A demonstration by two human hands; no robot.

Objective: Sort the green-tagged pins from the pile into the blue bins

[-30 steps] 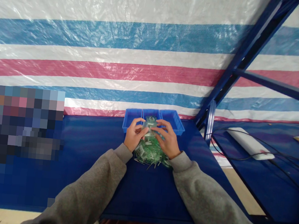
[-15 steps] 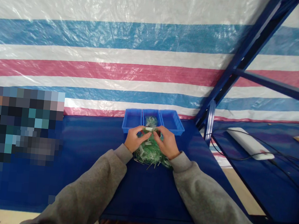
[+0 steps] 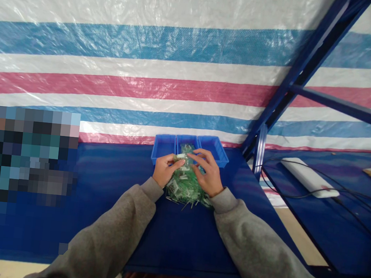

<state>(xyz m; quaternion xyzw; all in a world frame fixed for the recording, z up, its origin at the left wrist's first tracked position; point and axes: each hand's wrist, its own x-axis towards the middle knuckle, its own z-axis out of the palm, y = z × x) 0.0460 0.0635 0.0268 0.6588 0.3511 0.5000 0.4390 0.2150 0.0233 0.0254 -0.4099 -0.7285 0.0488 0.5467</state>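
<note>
A small white piece [image 3: 180, 156] is pinched between the thumb and fingers of my left hand [image 3: 164, 170]. Close by on the right, my right hand [image 3: 208, 175] has its thumb and fingers spread apart with nothing visible between them. Beneath both hands lies a heap of green and clear thin pieces [image 3: 185, 190] with white bits among them, too fine to name. Behind the hands, the middle blue tray [image 3: 187, 139] holds more of the same green and clear pieces.
Two further blue trays, a left one [image 3: 165, 141] and a right one [image 3: 215, 148], flank the middle one. A white box-shaped device [image 3: 309, 177] with black cables lies on the right-hand table. A blue metal frame [image 3: 270, 108] rises at the right, before a striped sheet [image 3: 138, 82].
My right hand has let go of the small white piece and opened its fingers. My left hand has drawn slightly to the left with that piece.
</note>
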